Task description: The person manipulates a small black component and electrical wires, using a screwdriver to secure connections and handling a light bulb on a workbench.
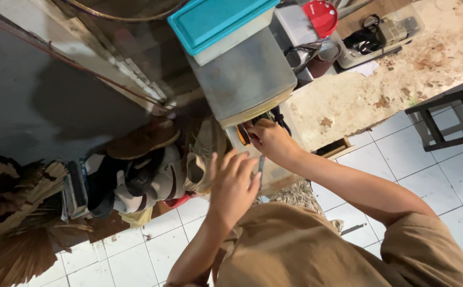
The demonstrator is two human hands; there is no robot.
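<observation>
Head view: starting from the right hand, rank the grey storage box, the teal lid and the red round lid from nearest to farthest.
From the right hand:
1. Grey storage box, directly above the hand, almost touching.
2. Teal lid, higher up, on the tub stacked atop the grey box.
3. Red round lid, at the top edge, up and to the right.

A box with a blue lid (pixel 218 21) sits on top of a bigger grey box (pixel 245 79). Near them is a round red thing (pixel 322 16). The desk (pixel 401 79) is pale with brown stains, and a clear tray with black cords (pixel 377 34) rests on it. A pile of shoes (pixel 141 170) lies by the wall. A dark stool (pixel 449 119) stands on the white tile floor (pixel 417 165). Dry brown leaves (pixel 13 212) are off to one side.
</observation>
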